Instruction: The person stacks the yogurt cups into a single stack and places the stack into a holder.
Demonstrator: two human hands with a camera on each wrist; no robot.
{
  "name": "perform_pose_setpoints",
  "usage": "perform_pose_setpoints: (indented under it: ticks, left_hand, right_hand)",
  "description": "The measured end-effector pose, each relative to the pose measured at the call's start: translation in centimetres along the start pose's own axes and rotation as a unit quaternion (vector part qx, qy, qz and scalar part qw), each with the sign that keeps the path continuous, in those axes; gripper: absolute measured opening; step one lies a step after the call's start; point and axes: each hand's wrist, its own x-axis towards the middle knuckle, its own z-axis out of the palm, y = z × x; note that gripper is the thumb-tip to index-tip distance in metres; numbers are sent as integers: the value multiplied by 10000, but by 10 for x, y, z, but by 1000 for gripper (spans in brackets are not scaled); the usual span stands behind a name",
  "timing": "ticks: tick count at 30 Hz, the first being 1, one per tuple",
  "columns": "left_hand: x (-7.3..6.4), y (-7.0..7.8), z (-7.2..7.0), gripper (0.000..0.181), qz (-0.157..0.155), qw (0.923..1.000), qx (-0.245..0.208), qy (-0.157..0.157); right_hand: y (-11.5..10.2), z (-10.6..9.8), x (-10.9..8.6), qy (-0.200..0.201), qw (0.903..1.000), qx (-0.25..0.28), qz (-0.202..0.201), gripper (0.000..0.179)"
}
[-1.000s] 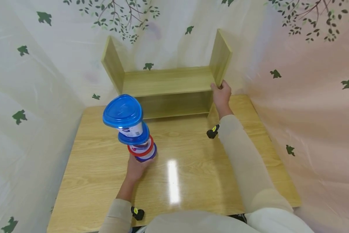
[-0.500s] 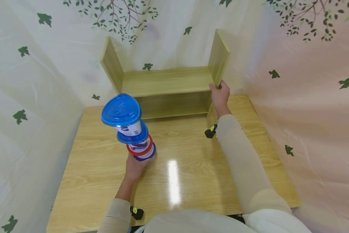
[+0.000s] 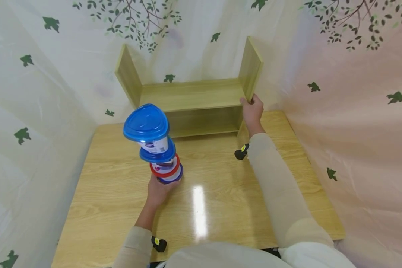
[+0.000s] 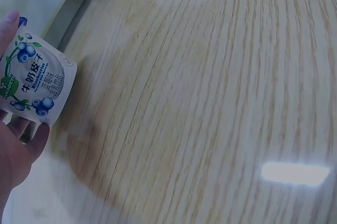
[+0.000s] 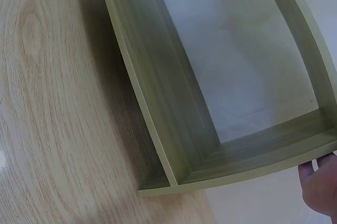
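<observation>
A stack of several lidded plastic tubs stands on my left hand [image 3: 158, 192], which grips the lowest one from below, held up over the table. On top is a wide tub with a blue lid [image 3: 146, 123]. Under it come a smaller tub with a blue lid [image 3: 158, 153], then one with a red lid [image 3: 165, 170]. The lowest cup [image 4: 39, 76] shows blueberries on its label in the left wrist view, with fingers and thumb around it. My right hand [image 3: 253, 111] grips the right side panel of a wooden shelf [image 3: 192, 95] near its upper board.
The shelf stands at the back of a wood-grain table [image 3: 217, 167], against a curtain [image 3: 194, 48] printed with leaves. Two side panels rise above its upper board, and a lower compartment [image 3: 204, 121] faces forward. The curtain also encloses the left and right sides.
The stack of tubs and my left hand have shifted slightly to the right, the top tub most. My right hand keeps its grip on the shelf panel.
</observation>
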Motion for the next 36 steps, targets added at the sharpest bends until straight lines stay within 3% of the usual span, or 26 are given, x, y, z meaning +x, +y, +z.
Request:
perform_pose_setpoints:
  ticks: [5,12,27,36]
  left_hand:
    - [5,6,2,99,-87,10000,35,-12]
    - [20,17,3,97,163,9998,52,-31]
    - [49,36,11,104,-18,9999,-50,-91]
    - [67,52,20,100,467,9987,-151,-137]
  right_hand:
    - [-2,-1,2,44,10000,-16,-41,36]
    - [-6,-1,4,122,9999,-36,-64,33]
    - [-2,0,4,115,9998,-54,125,37]
    - [-2,2,1,226,9996,-162,113,31]
